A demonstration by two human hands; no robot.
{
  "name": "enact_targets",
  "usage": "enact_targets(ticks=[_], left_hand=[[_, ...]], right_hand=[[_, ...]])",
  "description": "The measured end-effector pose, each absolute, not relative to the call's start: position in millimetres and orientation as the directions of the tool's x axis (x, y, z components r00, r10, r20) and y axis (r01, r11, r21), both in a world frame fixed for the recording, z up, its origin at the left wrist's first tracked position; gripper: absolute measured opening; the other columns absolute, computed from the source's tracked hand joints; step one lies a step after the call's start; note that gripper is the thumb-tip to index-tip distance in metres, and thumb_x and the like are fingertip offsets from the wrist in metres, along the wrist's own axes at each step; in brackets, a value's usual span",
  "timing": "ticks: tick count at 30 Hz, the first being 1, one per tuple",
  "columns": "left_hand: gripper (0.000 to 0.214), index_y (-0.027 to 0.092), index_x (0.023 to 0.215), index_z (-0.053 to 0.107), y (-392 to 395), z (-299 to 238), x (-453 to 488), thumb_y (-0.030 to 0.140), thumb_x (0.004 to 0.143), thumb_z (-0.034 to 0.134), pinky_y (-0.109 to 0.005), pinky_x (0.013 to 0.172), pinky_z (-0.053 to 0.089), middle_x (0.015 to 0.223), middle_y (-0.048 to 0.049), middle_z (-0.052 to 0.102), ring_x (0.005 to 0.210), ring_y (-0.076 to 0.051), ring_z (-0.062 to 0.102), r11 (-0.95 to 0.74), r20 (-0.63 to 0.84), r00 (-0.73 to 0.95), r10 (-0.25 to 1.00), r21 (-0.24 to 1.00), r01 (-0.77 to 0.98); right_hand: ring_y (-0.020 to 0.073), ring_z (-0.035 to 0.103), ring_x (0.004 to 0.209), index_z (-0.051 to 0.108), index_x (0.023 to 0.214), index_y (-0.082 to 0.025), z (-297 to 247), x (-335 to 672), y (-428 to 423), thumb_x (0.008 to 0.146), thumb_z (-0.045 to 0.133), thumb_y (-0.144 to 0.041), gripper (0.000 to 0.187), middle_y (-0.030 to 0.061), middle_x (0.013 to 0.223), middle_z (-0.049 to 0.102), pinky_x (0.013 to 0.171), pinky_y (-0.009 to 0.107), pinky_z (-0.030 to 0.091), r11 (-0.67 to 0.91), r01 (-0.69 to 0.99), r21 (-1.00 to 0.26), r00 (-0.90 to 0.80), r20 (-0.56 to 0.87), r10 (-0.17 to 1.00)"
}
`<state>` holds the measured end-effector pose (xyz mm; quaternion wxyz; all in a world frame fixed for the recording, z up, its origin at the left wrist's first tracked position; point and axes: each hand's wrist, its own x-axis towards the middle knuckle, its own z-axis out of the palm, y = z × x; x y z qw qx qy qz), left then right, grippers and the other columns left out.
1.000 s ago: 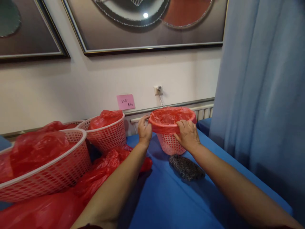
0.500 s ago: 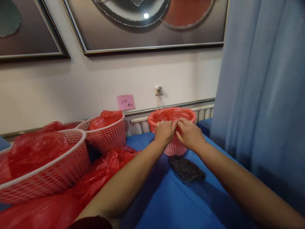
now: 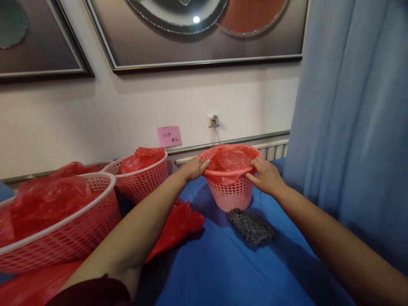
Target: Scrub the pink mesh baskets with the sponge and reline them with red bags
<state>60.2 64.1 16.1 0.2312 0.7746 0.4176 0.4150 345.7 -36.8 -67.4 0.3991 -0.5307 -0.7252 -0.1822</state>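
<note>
A small pink lattice basket (image 3: 230, 194) stands on the blue table (image 3: 223, 263), lined with a red plastic bag (image 3: 230, 158). My left hand (image 3: 193, 168) grips the bag's edge at the basket's left rim. At the right rim, my right hand (image 3: 266, 177) pinches the bag's edge too. The bag's edge lies tucked along the rim, and the basket's lattice wall shows below it.
A dark grey lumpy stone (image 3: 251, 227) lies just in front of the basket. Two larger baskets (image 3: 57, 229) (image 3: 145, 178) with red bags stand at the left, and loose red bags (image 3: 178, 225) beside them. A blue curtain (image 3: 350, 110) hangs on the right; a wall is behind.
My hands came together at the front of the rim, then spread apart to its left and right sides. The bag's overhang over the basket wall has been drawn up to the rim.
</note>
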Motion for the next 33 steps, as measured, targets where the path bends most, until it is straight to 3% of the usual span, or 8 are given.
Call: enact_targets(ticks=[4,7,10,13,19,26,29,33], left_hand=[[0.047,0.025,0.046,0.049,59.4,4.4,63.9,0.032,0.079,0.082,-0.037,0.094,0.051,0.048,-0.0004,0.047,0.073,-0.026,0.066,-0.566,0.436,0.362,0.824,0.640,0.519],[0.050,0.024,0.049,0.048,50.5,-4.7,70.0,0.042,0.091,0.067,-0.043,0.101,0.049,0.053,-0.0021,0.052,0.075,-0.026,0.066,-0.634,0.469,0.428,0.773,0.541,0.552],[0.039,0.022,0.066,0.061,44.4,-10.9,75.0,0.040,0.099,0.053,-0.047,0.111,0.044,0.081,-0.0075,0.071,0.097,-0.028,0.068,-0.705,0.520,0.484,0.704,0.433,0.561],[0.031,0.019,0.099,0.069,41.6,-16.1,76.6,0.036,0.102,0.044,-0.048,0.121,0.035,0.126,-0.0123,0.070,0.129,-0.028,0.057,-0.744,0.582,0.488,0.650,0.358,0.565],[0.036,0.018,0.114,0.070,37.2,-23.8,72.8,0.035,0.105,0.039,-0.049,0.119,0.038,0.132,-0.0118,0.070,0.129,-0.027,0.059,-0.758,0.604,0.501,0.619,0.294,0.582],[0.035,0.017,0.111,0.073,35.4,-22.8,73.3,0.032,0.104,0.042,-0.046,0.117,0.040,0.128,-0.0125,0.073,0.127,-0.026,0.062,-0.765,0.612,0.504,0.609,0.284,0.578],[0.032,0.019,0.106,0.074,30.0,-27.6,81.6,0.034,0.104,0.045,-0.049,0.117,0.039,0.128,-0.0103,0.073,0.127,-0.027,0.061,-0.768,0.617,0.504,0.605,0.286,0.573],[0.031,0.021,0.114,0.072,14.2,-31.5,98.1,0.032,0.104,0.044,-0.050,0.117,0.039,0.132,-0.0089,0.072,0.129,-0.027,0.061,-0.786,0.621,0.515,0.592,0.302,0.539]], right_hand=[[0.0222,0.063,0.083,0.058,0.092,-0.021,-69.6,356.1,-24.1,0.087,0.061,-0.032,0.012,0.0056,0.094,0.065,0.074,0.035,0.050,0.441,0.865,-0.240,-0.120,0.755,0.645],[0.0268,0.065,0.099,0.059,0.117,-0.019,-69.1,356.9,-25.5,0.085,0.065,-0.032,0.036,0.0136,0.123,0.062,0.084,0.042,0.054,0.442,0.863,-0.245,-0.078,0.799,0.596],[0.0320,0.059,0.121,0.051,0.135,-0.016,-72.4,342.1,-41.5,0.087,0.065,-0.025,0.051,0.0191,0.139,0.053,0.097,0.047,0.052,0.427,0.892,-0.145,-0.052,0.908,0.416],[0.0300,0.059,0.117,0.054,0.130,-0.016,-85.4,320.1,-58.3,0.095,0.063,-0.024,0.037,0.0165,0.128,0.060,0.097,0.044,0.048,0.445,0.895,0.028,-0.177,0.938,0.299],[0.0246,0.061,0.097,0.068,0.108,-0.018,-107.3,309.9,-47.9,0.100,0.058,-0.021,0.013,0.0105,0.110,0.071,0.086,0.038,0.041,0.289,0.957,-0.004,-0.149,0.851,0.504],[0.0223,0.061,0.081,0.070,0.089,-0.017,-108.7,312.7,-49.6,0.092,0.057,-0.011,0.015,0.0078,0.084,0.071,0.077,0.035,0.040,0.258,0.966,-0.015,-0.153,0.771,0.619],[0.0235,0.066,0.093,0.071,0.106,-0.014,-99.6,298.0,-67.6,0.091,0.054,-0.009,0.023,0.0129,0.105,0.072,0.082,0.034,0.047,0.289,0.956,-0.044,-0.142,0.794,0.592],[0.0258,0.064,0.117,0.053,0.144,-0.015,-68.6,272.9,-75.9,0.099,0.049,-0.021,0.046,0.0166,0.149,0.055,0.090,0.035,0.053,0.395,0.907,-0.146,-0.124,0.803,0.582]])
